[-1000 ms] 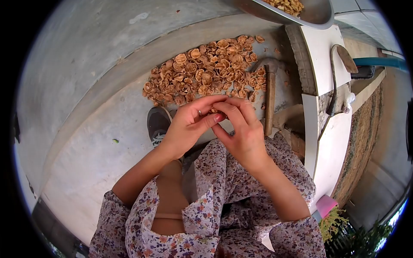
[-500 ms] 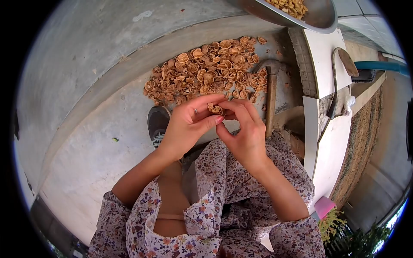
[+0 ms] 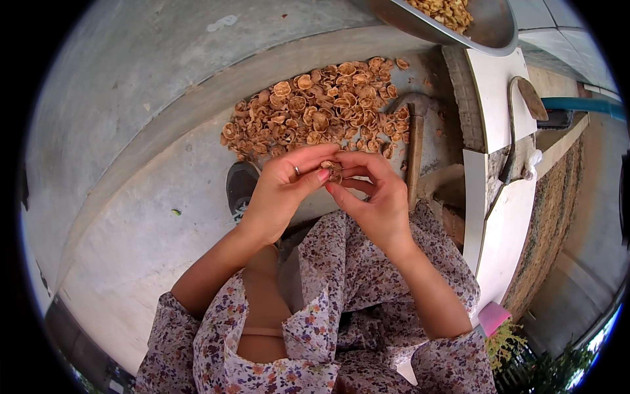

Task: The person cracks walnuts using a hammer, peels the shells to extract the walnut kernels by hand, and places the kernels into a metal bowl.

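Note:
A cracked walnut (image 3: 334,172) is pinched between both hands in the middle of the view. My left hand (image 3: 286,186) grips its left side with thumb and fingers; a ring shows on one finger. From the other side my right hand (image 3: 377,200) closes on it, thumb below and fingertips above. Part of the walnut is hidden by the fingertips. Just beyond the hands, a pile of broken walnut shells (image 3: 308,108) lies on the concrete floor.
A hammer (image 3: 415,141) stands to the right of the shells. At top right is a metal bowl (image 3: 495,26) holding walnut kernels (image 3: 449,14). A hooked tool (image 3: 510,131) rests on the white-tiled ledge (image 3: 499,98). My shoe (image 3: 242,184) is left of the hands.
The walnut has turned between the fingers, now showing more of its shell side. The right fingers and thumb have shifted their hold slightly.

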Motion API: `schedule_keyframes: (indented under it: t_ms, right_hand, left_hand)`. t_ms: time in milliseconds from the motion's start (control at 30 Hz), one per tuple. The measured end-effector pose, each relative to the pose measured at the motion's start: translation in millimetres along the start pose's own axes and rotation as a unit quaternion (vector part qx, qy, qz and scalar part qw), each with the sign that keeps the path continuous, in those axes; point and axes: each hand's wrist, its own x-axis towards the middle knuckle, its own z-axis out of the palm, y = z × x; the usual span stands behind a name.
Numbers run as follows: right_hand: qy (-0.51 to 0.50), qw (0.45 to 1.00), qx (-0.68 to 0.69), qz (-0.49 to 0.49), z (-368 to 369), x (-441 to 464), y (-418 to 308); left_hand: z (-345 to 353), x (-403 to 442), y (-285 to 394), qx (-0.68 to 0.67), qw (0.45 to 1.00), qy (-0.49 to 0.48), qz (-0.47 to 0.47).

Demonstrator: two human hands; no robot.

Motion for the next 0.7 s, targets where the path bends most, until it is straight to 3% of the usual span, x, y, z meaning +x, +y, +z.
schedule_keyframes:
  t_ms: [67, 233, 300, 367, 467, 533, 700]
  right_hand:
    - [-0.005, 0.99, -0.128, -0.066, 0, -1, -2]
    - [0.02, 0.996, -0.057, -0.06, -3, 1, 8]
    - [0.03, 0.996, -0.058, -0.064, -3, 1, 7]
    - [0.039, 0.996, 0.079, 0.013, 0, 0, 6]
    - [0.016, 0.996, 0.072, 0.05, -5, 2, 2]
    - [0.014, 0.999, 0.028, 0.04, -4, 2, 0]
    - [0.016, 0.999, -0.028, 0.03, -4, 1, 0]
  left_hand:
    - [2, 0, -1, -0.014, 1.0, 0.002, -0.006]
    - [5, 0, -1, 0.017, 0.999, 0.003, 0.038]
    - [3, -1, 2, 0.024, 1.0, 0.011, 0.01]
    - [2, -1, 2, 0.032, 0.999, 0.019, -0.019]
    - [2, -2, -3, 0.055, 0.998, 0.041, 0.017]
    - [2, -3, -8, 0.153, 0.983, 0.076, 0.069]
    - [3, -4, -6, 0.213, 0.971, 0.083, 0.072]
